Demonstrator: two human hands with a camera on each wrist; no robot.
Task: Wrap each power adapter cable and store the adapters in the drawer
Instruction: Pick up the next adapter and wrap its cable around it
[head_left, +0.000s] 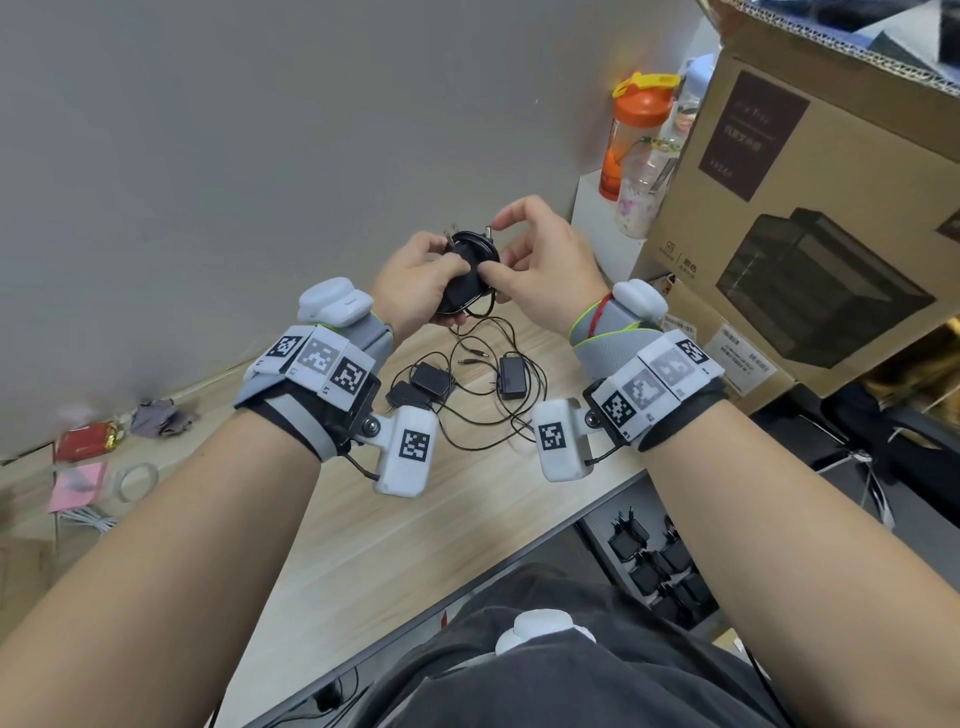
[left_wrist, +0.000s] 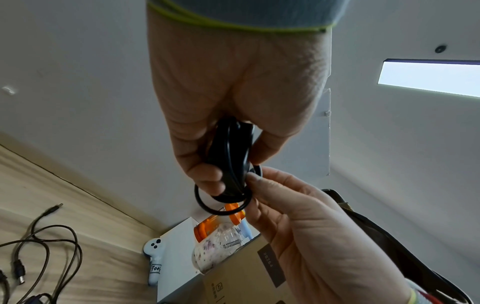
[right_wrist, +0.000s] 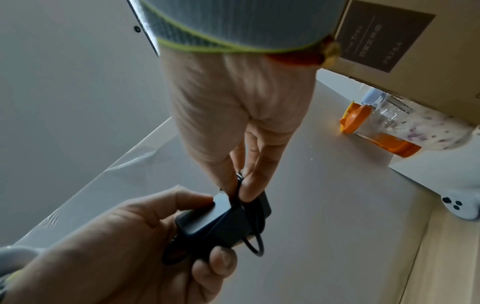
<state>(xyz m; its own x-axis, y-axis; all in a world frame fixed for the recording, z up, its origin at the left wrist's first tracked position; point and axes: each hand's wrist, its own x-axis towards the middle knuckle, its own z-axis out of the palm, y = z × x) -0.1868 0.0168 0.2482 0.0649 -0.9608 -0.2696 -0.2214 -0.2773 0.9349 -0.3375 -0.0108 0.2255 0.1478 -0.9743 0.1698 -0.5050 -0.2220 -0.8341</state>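
Above the desk (head_left: 363, 545), the left hand (head_left: 415, 283) and right hand (head_left: 545, 275) hold an adapter (head_left: 467, 275) between them, with three more adapters (head_left: 431, 382) and tangled cables lying below it, the cardboard box (head_left: 810, 208) to the right, and the open drawer (head_left: 660, 566) under the desk's right edge.

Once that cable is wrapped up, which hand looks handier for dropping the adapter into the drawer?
Probably the right hand: the open drawer sits low on the person's right. But the left hand grips the adapter, while the right only pinches its cable, so a handover would come first.
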